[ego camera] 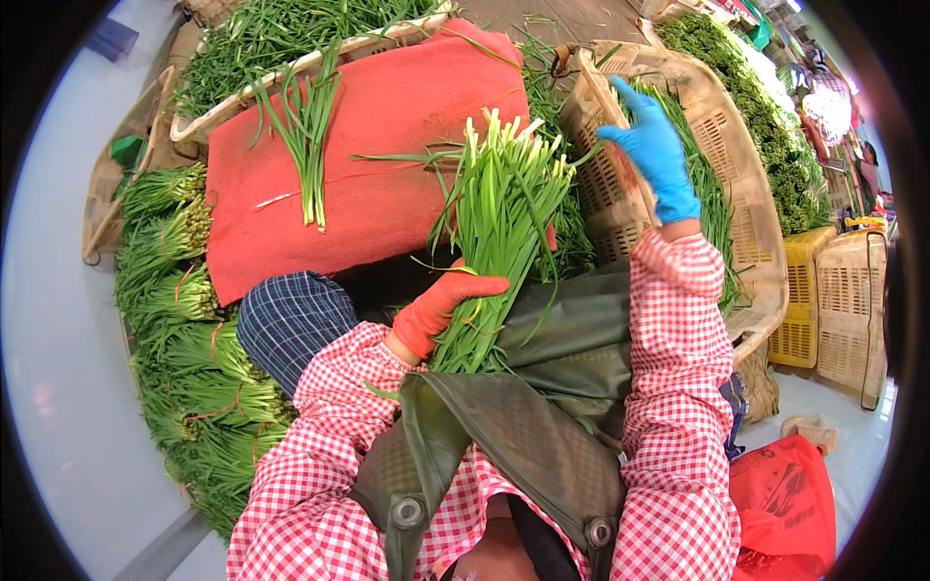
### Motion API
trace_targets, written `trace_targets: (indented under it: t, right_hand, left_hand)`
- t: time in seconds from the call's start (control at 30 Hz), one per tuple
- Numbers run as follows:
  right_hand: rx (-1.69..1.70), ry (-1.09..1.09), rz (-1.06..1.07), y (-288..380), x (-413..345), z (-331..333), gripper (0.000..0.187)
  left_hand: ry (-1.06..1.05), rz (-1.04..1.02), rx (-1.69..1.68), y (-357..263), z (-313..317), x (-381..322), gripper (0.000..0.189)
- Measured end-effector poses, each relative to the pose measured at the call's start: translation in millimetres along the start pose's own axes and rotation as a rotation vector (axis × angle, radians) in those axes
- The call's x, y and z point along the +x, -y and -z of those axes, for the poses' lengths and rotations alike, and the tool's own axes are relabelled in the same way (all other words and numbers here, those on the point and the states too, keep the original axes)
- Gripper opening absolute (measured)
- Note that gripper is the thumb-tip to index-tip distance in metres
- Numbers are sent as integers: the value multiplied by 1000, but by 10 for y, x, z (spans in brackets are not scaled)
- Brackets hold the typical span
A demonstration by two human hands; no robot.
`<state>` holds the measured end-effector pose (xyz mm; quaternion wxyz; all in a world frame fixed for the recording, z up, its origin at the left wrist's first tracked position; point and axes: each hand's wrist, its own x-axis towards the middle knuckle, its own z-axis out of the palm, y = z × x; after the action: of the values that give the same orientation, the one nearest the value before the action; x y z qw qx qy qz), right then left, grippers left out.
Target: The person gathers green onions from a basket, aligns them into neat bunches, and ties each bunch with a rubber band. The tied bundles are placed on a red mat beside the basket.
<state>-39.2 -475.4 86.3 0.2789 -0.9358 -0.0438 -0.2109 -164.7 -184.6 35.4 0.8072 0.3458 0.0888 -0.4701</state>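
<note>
My left hand [443,309], in an orange-red glove, is closed around a thick bunch of garlic chives [501,210]. The pale cut ends point up and away from me, while the green leaves hang down against my dark green apron [508,414]. My right hand [652,149], in a blue glove, is raised over the near-side rim of a beige plastic crate [610,174]. Its thumb and fingers are apart, with nothing seen between them. Loose chives [708,196] lie inside that crate. A smaller bundle of chives [309,145] rests on a red cloth [385,102] in front of me.
Several tied chive bundles [218,348] are stacked along my left. Another crate [370,49] full of greens stands behind the red cloth. Leafy greens [763,123], a yellow crate [795,290], a whitish crate [850,305] and a red plastic bag [785,501] are on the right.
</note>
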Motion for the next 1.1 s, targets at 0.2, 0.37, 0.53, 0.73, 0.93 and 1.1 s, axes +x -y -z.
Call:
trace_targets:
  t: [0.2, 0.37, 0.53, 0.73, 0.93, 1.1]
  right_hand:
    - [-171, 300, 508, 390, -231, -540, 23]
    - [-327, -154, 165, 87, 27, -204, 13]
    - [-562, 55, -123, 71, 84, -125, 30]
    - [378, 536, -324, 357, -32, -546, 30]
    - [671, -349, -93, 95, 201, -157, 12]
    - [188, -644, -328, -248, 250, 342, 19]
  left_hand:
    - [44, -101, 69, 36, 4, 78, 41]
    - [97, -172, 149, 110, 92, 166, 53]
    - [124, -193, 253, 216, 261, 278, 59]
    - [133, -191, 297, 247, 282, 309, 58]
    - [139, -102, 56, 123, 138, 126, 49]
    - [61, -129, -13, 21, 67, -49, 40]
